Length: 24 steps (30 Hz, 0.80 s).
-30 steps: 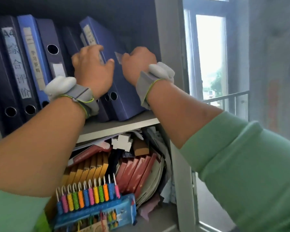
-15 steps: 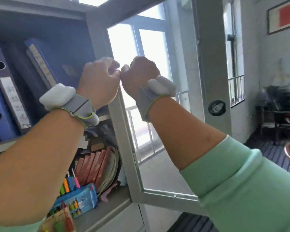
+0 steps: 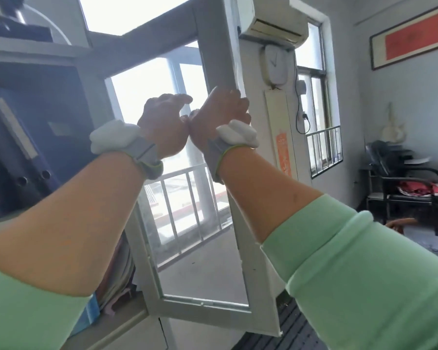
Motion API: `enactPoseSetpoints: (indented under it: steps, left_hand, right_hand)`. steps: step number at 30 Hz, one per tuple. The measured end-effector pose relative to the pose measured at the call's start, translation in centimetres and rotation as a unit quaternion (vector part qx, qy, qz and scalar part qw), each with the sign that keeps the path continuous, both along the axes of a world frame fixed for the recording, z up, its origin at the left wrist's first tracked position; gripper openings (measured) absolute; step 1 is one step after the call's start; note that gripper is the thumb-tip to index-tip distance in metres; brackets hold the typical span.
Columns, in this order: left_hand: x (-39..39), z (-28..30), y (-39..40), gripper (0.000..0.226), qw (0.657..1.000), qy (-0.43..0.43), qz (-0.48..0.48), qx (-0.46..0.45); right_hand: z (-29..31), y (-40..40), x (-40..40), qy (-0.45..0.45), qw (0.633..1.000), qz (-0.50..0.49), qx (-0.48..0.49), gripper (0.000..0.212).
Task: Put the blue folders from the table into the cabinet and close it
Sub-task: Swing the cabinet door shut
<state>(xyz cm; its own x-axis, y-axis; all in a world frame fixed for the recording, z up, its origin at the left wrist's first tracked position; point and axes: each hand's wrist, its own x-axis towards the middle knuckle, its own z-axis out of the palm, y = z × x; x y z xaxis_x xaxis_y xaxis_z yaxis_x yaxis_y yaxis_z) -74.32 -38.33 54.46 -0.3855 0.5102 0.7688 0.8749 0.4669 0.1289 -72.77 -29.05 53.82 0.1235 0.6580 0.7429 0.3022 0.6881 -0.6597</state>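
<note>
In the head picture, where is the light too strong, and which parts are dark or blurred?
Head view: daylight through the window is blown out white; the blue folders in the cabinet sit in deep shadow, soft; the chair at the right edge smears; straight frames bend.

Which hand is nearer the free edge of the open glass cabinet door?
Right. The right hand has its fingers on the grey-framed glass cabinet door at its outer edge. The left hand sits beside it, in front of the glass pane, apparently not gripping.
</note>
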Motion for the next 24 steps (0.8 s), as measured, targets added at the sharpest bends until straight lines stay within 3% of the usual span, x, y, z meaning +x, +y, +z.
enactPoseSetpoints:
  steps: [4,10,17,20,24]
  left_hand:
    - [0.2,0.6,1.8,0.046,1.000,0.001,0.018,-0.009]
    - [-0.5,1.3,2.5,0.048,0.999,0.014,0.033,-0.003]
    - [-0.3,1.4,-1.2,0.051,0.999,0.017,0.026,0.017]
    - [0.4,1.9,-3.7,0.054,0.999,0.007,0.033,0.021]
    - [1.4,2.2,-7.7,0.055,0.997,0.022,0.068,0.032]
  right_hand:
    - [1.1,1.3,0.1,0.041,0.995,0.035,-0.087,0.019]
    - [1.3,1.4,0.4,0.026,0.990,0.114,-0.084,0.048]
    - [1.0,-1.7,0.0,0.039,0.997,0.039,-0.059,0.062]
    - [1.6,-4.4,-0.1,0.095,0.991,0.001,-0.095,0.056]
    - [1.4,-8.5,0.4,0.165,0.985,-0.028,-0.051,0.079]
